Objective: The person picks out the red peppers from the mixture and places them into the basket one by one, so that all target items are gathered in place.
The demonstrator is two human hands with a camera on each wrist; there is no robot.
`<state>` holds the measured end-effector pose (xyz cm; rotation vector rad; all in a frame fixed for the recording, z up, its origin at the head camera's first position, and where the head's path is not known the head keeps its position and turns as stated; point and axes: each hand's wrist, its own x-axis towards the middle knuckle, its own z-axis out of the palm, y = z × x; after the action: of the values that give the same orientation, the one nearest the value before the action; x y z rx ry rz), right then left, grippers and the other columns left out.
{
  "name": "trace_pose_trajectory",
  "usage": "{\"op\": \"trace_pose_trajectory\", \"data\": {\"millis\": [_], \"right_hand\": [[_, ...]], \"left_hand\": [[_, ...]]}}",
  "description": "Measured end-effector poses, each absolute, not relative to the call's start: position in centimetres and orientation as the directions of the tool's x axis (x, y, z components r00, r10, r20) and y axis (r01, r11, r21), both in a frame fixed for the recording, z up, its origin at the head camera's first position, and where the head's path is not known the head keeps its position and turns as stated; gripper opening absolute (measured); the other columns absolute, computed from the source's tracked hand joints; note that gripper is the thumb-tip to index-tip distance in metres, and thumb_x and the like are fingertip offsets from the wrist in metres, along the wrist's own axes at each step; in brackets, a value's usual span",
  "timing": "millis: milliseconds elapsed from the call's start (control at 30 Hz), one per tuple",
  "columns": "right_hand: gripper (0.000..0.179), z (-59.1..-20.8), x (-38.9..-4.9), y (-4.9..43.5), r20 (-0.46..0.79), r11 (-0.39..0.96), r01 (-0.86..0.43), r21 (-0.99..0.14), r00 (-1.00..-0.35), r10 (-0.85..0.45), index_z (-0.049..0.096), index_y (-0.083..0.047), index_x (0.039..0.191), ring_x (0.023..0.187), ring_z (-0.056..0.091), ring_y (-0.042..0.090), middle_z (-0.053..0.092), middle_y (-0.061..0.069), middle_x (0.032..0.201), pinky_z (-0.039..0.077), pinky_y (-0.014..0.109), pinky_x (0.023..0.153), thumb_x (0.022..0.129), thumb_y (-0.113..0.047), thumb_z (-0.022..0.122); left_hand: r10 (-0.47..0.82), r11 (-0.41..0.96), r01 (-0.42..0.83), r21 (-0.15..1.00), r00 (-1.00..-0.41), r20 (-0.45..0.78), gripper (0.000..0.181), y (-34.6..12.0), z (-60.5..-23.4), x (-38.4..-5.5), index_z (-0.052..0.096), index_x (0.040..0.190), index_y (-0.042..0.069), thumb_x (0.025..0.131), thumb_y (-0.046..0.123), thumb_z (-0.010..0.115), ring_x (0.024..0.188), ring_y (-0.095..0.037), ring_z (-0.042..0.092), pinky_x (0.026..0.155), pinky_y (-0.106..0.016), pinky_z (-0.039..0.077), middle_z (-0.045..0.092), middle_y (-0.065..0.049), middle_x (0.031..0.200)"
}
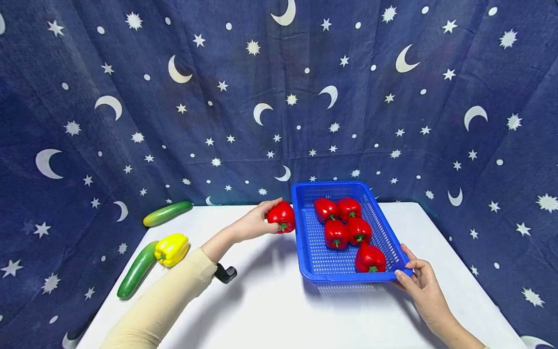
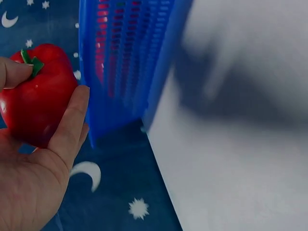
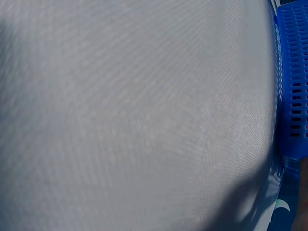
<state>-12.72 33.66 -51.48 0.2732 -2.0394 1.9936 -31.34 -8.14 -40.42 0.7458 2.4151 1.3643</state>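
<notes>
In the head view my left hand [image 1: 254, 224] grips a red bell pepper [image 1: 282, 216] just outside the left rim of a blue plastic basket [image 1: 307, 264]. The left wrist view has the thumb by the green stem of this pepper [image 2: 41, 98] and the fingers around its side. My right hand [image 1: 420, 288] pinches the basket's near right corner, thumb over the rim. Inside the basket lie several more red bell peppers [image 1: 336, 234], most grouped toward the middle and far end, with one pepper [image 1: 370, 258] in the near right corner. A piece of the basket's perforated wall [image 3: 293, 82] shows in the right wrist view.
A yellow bell pepper [image 1: 172, 249] and a green cucumber [image 1: 137, 270] lie on the left of the white table [image 1: 270, 310]. Farther back is a green-yellow cucumber [image 1: 167, 214]. A dark blue curtain [image 1: 244, 121] with moons and stars hangs behind the table.
</notes>
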Motion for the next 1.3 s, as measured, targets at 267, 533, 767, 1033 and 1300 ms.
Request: {"op": "trace_pose_trajectory", "data": {"millis": [267, 533, 767, 1033, 1300], "right_hand": [[0.021, -51.3, -12.7, 33.6, 0.311, 0.023, -0.310, -0.950, -0.949, 0.047, 0.034, 0.000, 0.120, 0.129, 0.047, -0.005, 0.016, 0.007, 0.169, 0.056, 0.025, 0.089, 0.105, 0.005, 0.048], [0.022, -51.3, -12.7, 33.6, 0.316, 0.018, -0.316, -0.949, -0.948, 0.047, 0.034, 0.000, 0.120, 0.130, 0.047, -0.005, 0.018, 0.005, 0.169, 0.056, 0.025, 0.089, 0.104, 0.007, 0.048], [0.021, -51.4, -12.8, 33.7, 0.322, 0.004, -0.322, -0.947, -0.946, 0.050, 0.034, 0.001, 0.119, 0.130, 0.048, -0.004, 0.018, 0.007, 0.169, 0.056, 0.025, 0.089, 0.104, 0.008, 0.047], [0.021, -51.5, -12.8, 33.7, 0.326, 0.007, -0.326, -0.945, -0.944, 0.047, 0.033, 0.002, 0.119, 0.131, 0.048, -0.003, 0.018, 0.006, 0.169, 0.056, 0.024, 0.088, 0.104, 0.008, 0.047], [0.022, -51.4, -12.7, 33.7, 0.321, 0.012, -0.321, -0.947, -0.946, 0.047, 0.033, 0.002, 0.120, 0.130, 0.048, -0.004, 0.017, 0.007, 0.169, 0.056, 0.025, 0.089, 0.104, 0.007, 0.048]], "left_hand": [[0.629, 0.399, 0.358, 0.844, -0.777, 0.032, 0.082, -5.5, -39.3, -30.6, 0.037, 0.160, 0.014, 0.085, 0.016, 0.071, 0.124, -0.025, 0.053, 0.099, -0.038, 0.051, 0.041, -0.009, 0.152], [0.686, 0.414, 0.429, 0.803, -0.727, 0.035, 0.082, -3.5, -39.0, -30.1, 0.036, 0.160, 0.016, 0.085, 0.018, 0.070, 0.123, -0.019, 0.054, 0.101, -0.032, 0.049, 0.045, -0.009, 0.148], [0.704, 0.440, 0.447, 0.779, -0.710, 0.010, 0.083, -1.9, -39.3, -29.8, 0.038, 0.159, 0.012, 0.085, 0.022, 0.072, 0.122, -0.021, 0.052, 0.098, -0.031, 0.049, 0.046, -0.011, 0.148], [0.730, 0.470, 0.472, 0.746, -0.683, -0.028, 0.081, -0.2, -39.4, -29.2, 0.038, 0.160, 0.017, 0.086, 0.021, 0.071, 0.125, -0.020, 0.050, 0.100, -0.029, 0.048, 0.042, -0.008, 0.152], [0.749, 0.501, 0.482, 0.719, -0.658, -0.080, 0.081, 1.1, -39.6, -29.2, 0.037, 0.160, 0.018, 0.087, 0.023, 0.071, 0.124, -0.017, 0.050, 0.096, -0.026, 0.050, 0.042, -0.008, 0.152]]}}
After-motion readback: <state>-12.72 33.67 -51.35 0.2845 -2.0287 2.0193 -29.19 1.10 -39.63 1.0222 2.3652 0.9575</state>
